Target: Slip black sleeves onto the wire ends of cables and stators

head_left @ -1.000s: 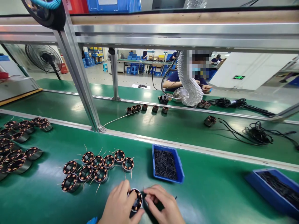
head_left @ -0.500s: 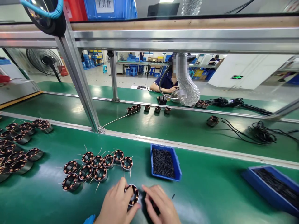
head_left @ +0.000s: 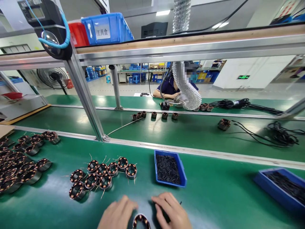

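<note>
My left hand (head_left: 116, 214) and my right hand (head_left: 170, 211) rest at the bottom edge of the view, on the green mat (head_left: 209, 200). Between them lies a copper-wound motor stator (head_left: 141, 221), cut off by the frame edge. Neither hand clearly grips it. A small black sleeve (head_left: 180, 202) lies just beyond my right fingers, and what those fingers hold is hidden. Further up, a cluster of several wound stators (head_left: 105, 181) with thin leads stands close to my left hand.
More stators (head_left: 30, 176) sit at the left. A blue tray of black sleeves (head_left: 166, 152) stands beyond my right hand, and a second tray (head_left: 263, 181) stands at the right. An aluminium frame post (head_left: 83, 92) divides the bench; past it, a co-worker (head_left: 168, 89) sits among cables.
The stator has left my hands and now sits lower, at the frame edge. My hands are further apart. The whole view has tilted upward, showing more of the overhead shelf.
</note>
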A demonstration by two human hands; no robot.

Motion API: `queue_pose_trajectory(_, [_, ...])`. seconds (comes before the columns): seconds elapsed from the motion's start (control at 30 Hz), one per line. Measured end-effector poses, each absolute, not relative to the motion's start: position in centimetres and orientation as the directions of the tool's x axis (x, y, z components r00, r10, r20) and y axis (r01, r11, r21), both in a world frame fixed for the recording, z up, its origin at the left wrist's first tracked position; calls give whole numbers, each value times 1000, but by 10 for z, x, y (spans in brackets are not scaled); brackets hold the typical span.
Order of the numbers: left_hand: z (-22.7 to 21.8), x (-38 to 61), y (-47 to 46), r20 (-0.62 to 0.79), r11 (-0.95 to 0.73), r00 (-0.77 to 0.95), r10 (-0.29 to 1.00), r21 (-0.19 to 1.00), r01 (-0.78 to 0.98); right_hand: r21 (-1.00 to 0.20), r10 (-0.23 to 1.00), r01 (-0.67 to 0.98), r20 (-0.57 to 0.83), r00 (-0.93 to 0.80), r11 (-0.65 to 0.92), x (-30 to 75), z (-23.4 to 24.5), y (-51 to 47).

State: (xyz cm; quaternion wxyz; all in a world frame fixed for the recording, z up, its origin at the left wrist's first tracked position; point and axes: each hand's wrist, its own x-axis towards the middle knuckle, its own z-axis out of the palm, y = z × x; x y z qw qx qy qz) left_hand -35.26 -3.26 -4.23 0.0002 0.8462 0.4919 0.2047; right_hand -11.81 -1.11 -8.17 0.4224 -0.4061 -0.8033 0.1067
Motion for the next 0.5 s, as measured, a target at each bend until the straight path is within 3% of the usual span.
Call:
queue_pose_trajectory(0.1, [-15,-356,5,378,-431,344,860,174,886,-576,761,538,610,-219,616,-117,-81,-8])
queue_pose_trajectory(0.2, [-11,-352,36,322,-429,361,875,172,887,-657,803,483,562,-199,579,-120,-87,-8])
queue_pose_trajectory(0.5, [-32,-344,-3,207,-598,571,794,435,674,-892,953,344,302,-30,294,-133,-78,-10])
